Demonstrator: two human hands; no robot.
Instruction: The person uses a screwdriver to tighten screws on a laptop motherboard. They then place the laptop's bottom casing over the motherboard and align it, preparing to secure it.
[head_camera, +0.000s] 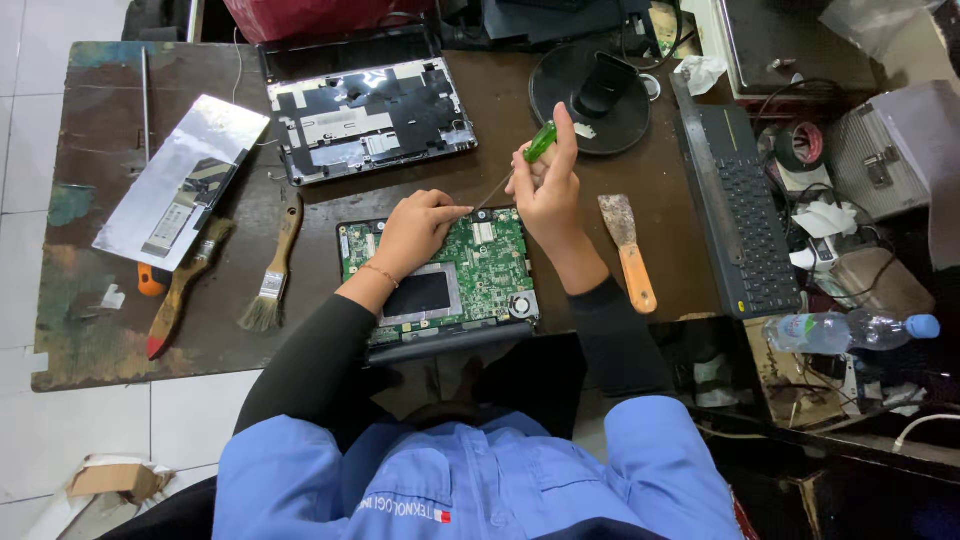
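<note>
A green laptop motherboard (495, 270) lies on a dark base near the front edge of the brown table (100, 330). My left hand (415, 228) rests on the board's upper edge, index finger pointing right at a spot on it. My right hand (548, 185) is shut on a green-handled screwdriver (540, 142). Its thin shaft slants down-left, and the tip meets the board close to my left fingertip.
A stripped laptop shell (365, 115) lies behind the board, a silver panel (180, 180) at the left. Two paintbrushes (272, 270) lie left of the board, an orange-handled scraper (628, 250) to its right. A black keyboard (740, 215), round black stand (590, 95) and water bottle (850, 330) stand at the right.
</note>
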